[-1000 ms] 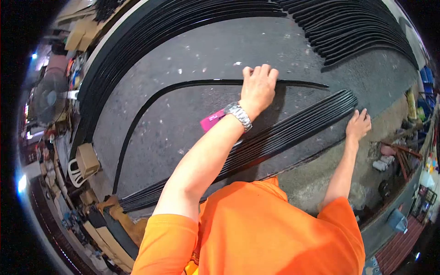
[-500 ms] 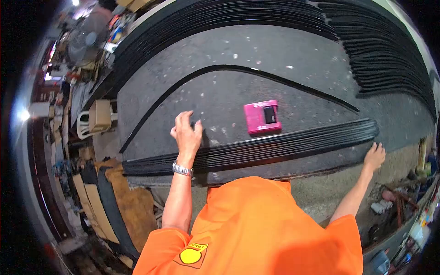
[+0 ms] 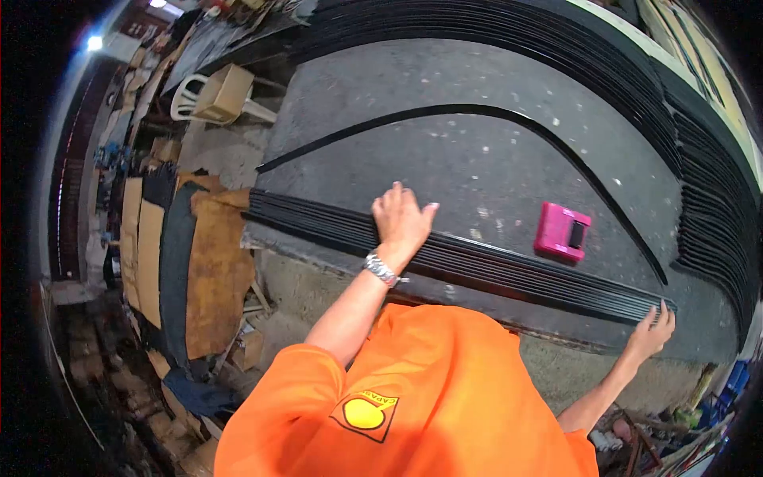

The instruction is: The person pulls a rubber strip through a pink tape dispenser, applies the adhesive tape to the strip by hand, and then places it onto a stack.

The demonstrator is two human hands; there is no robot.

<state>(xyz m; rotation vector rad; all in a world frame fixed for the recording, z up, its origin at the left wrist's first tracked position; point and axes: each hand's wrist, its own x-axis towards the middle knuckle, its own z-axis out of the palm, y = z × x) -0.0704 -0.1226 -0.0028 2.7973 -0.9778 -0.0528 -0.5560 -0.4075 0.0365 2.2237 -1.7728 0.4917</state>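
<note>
Black strips (image 3: 509, 270) form fine parallel stripes against a dark grey table (image 3: 477, 159) flecked with white. A bright pink case (image 3: 551, 228) has a black panel (image 3: 576, 234). The shirt (image 3: 461, 381) is orange, with a yellow circle (image 3: 364, 413); the wristwatch (image 3: 380, 268) is silver.

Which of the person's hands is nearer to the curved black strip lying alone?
Right. The right hand is at the right end of the bundle, close to one tip of the curved strip; the left hand is near the bundle's middle, farther away.
</note>
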